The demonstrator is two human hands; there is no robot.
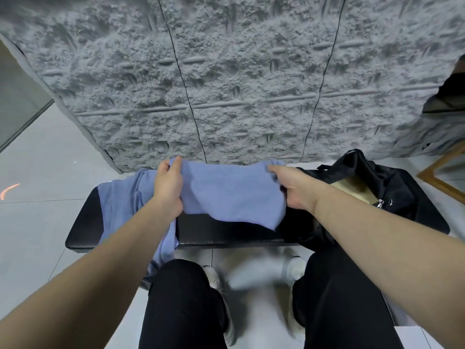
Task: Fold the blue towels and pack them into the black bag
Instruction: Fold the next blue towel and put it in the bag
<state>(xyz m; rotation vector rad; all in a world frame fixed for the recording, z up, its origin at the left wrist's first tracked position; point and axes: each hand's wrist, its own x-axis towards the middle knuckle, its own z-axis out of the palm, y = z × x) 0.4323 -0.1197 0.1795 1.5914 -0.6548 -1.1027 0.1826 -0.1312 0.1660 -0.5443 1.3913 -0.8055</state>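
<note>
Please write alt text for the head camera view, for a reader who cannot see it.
Two bare hands, left hand and right hand, hold a soft blue cloth towel above a black padded bench. An open black fabric bag sits at right; another blue towel lies at left.

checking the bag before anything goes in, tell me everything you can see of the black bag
The black bag sits at the right end of the black bench, slumped and soft, of a dark fabric that looks like nylon. Its top gapes open, showing a tan, flat, cardboard-like piece inside. A strap loop rises at its far edge and a silver zipper pull hangs at the near side. The right hand, gripping the blue towel, is just left of it; contact cannot be told.
</note>
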